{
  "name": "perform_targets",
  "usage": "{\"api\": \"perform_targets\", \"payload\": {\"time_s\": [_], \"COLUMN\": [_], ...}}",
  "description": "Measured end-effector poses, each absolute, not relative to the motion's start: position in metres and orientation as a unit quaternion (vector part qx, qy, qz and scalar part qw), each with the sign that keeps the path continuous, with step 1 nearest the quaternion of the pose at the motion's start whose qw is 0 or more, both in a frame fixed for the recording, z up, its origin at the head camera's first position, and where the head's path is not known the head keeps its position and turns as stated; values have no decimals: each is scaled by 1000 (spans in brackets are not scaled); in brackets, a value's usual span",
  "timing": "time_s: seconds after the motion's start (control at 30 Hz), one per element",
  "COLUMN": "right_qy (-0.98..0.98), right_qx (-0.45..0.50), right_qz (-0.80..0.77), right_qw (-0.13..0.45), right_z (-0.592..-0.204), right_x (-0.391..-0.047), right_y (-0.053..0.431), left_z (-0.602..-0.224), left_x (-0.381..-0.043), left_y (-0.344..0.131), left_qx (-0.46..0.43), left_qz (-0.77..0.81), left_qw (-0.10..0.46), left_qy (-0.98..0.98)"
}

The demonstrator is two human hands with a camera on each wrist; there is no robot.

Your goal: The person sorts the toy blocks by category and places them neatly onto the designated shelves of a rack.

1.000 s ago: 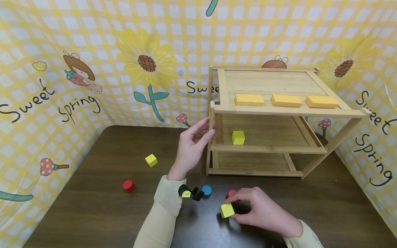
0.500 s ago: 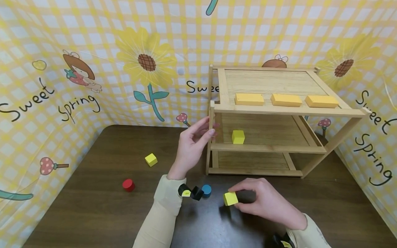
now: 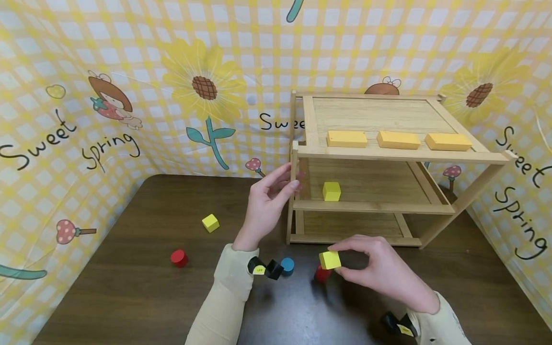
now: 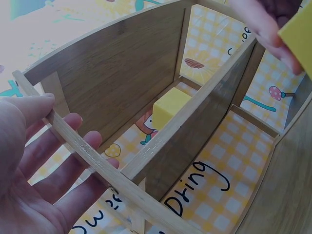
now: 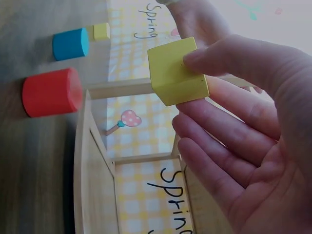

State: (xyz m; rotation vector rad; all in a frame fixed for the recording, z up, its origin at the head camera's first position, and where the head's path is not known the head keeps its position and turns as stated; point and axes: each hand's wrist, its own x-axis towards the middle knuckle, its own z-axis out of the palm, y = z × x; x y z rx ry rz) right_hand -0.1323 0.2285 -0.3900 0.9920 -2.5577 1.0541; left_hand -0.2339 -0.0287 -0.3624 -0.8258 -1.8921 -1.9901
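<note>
My right hand (image 3: pixel 381 270) pinches a yellow cube (image 3: pixel 330 260) between thumb and fingers, raised above the table before the wooden shelf (image 3: pixel 375 207). In the right wrist view the thumb presses one face of the held cube (image 5: pixel 170 73). With thumb in front and fingers behind, my left hand (image 3: pixel 265 206) holds the shelf's left front post (image 4: pixel 80 146). Another yellow cube (image 3: pixel 331 191) sits on the middle tier, near its left end. Below the held cube stands a red cylinder (image 3: pixel 321 275), partly hidden by it in the head view.
A blue cylinder (image 3: pixel 287 266) stands beside my left wrist. Farther left on the dark table (image 3: pixel 129 287) are a yellow cube (image 3: pixel 210 223) and a red cylinder (image 3: pixel 178 258). Three yellow-orange blocks (image 3: pixel 398 140) lie along the shelf's top tier. A checked cloth (image 3: pixel 142 38) hangs behind.
My right hand has carried the yellow cube up and to the right, toward the shelf, passing in front of the red cylinder. The left hand stays on the post.
</note>
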Motion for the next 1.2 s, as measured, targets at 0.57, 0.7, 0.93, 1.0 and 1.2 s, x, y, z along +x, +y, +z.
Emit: {"api": "perform_targets", "payload": {"time_s": [0.57,0.7,0.93,1.0,1.2], "right_qy": [-880,-882,-882,-881,-875], "right_qx": [299,289,267,265,257], "right_qz": [335,336,348,350,362], "right_qw": [153,162,170,174,195], "right_z": [-379,-376,-372,-371,-364], "right_x": [-133,-133,-130,-129,-128], "right_y": [248,253,258,260,263], "left_z": [-363,-363,-364,-364,-364], "left_x": [-235,-235,-236,-236,-236], "left_y": [-28,-28,-28,-28,-28], "left_qx": [-290,-291,-294,-295,-293], "left_qz": [-692,-691,-691,-692,-693], "left_qw": [141,141,140,141,139], "left_qy": [-646,-647,-645,-644,-644]}}
